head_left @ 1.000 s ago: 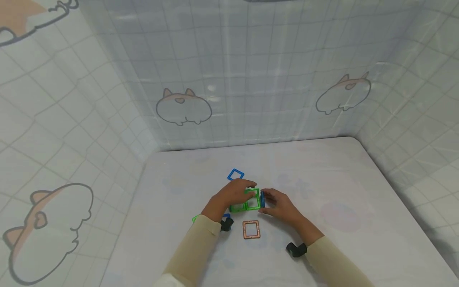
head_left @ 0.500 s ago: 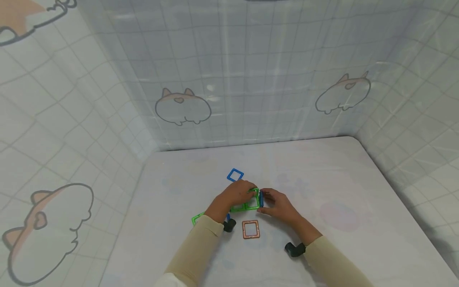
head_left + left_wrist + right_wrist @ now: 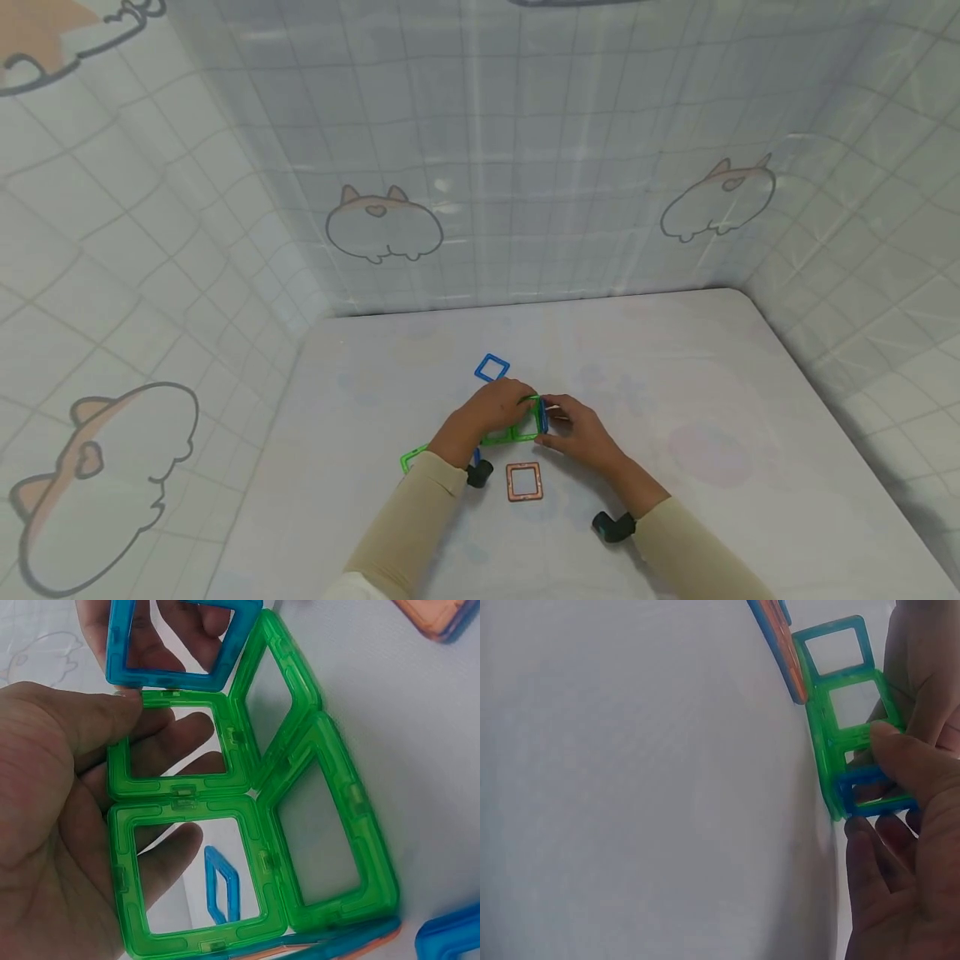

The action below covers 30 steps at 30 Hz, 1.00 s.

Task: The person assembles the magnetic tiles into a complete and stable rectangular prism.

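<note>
Several green square magnetic tiles are joined at an angle, a pair lying on the table and a pair standing. My left hand (image 3: 497, 407) grips an upright green tile (image 3: 150, 786), thumb on its edge and fingers behind it. My right hand (image 3: 583, 433) pinches a blue square magnetic tile (image 3: 889, 810) between thumb and fingers. This blue tile (image 3: 169, 681) meets the end of the green row, right at its edge. A flat green tile (image 3: 367, 832) shows beside the upright ones in the left wrist view. My left hand hides much of the group in the head view.
An orange square tile (image 3: 512, 483) lies nearer to me on the table (image 3: 645, 350). Behind my left hand is a loose blue tile (image 3: 482, 362). Another green tile (image 3: 409, 457) is partly covered by my left sleeve (image 3: 412, 517). Patterned sheets (image 3: 510, 208) enclose the table's sides.
My right hand has shifted slightly left, bringing the blue tile against the green tiles, where it now leans a little. My left hand has lowered its fingers slightly over the green tiles.
</note>
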Tool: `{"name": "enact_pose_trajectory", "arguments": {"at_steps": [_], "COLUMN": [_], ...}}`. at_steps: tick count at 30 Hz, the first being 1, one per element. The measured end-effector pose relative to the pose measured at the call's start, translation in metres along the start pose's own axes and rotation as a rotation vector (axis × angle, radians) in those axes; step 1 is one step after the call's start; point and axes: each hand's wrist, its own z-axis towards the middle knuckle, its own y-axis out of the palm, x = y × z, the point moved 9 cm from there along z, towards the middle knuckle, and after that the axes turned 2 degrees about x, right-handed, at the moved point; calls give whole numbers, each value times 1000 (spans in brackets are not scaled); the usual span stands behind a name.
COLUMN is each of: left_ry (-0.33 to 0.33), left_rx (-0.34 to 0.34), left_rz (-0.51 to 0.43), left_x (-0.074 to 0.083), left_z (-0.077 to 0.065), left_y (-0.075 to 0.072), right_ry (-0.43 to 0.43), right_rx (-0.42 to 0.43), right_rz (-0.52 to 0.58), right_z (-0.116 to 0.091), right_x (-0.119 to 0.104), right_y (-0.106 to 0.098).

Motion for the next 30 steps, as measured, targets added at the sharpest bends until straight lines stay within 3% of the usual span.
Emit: {"name": "enact_pose_trajectory", "arguments": {"at_steps": [6, 19, 30], "left_ry": [10, -33, -33], "left_rx": [11, -1, -4], "left_rz": [-8, -25, -45], "left_x": [-1, -6, -13], "left_z": [0, 0, -9], "left_y": [0, 0, -5], "right_ry": [-21, 29, 84], "right_rx": [20, 16, -54], "right_rz": [-32, -74, -87], "right_z": [-3, -3, -5], "right_x": [-5, -3, 3], "right_y": [-1, 2, 7]}}
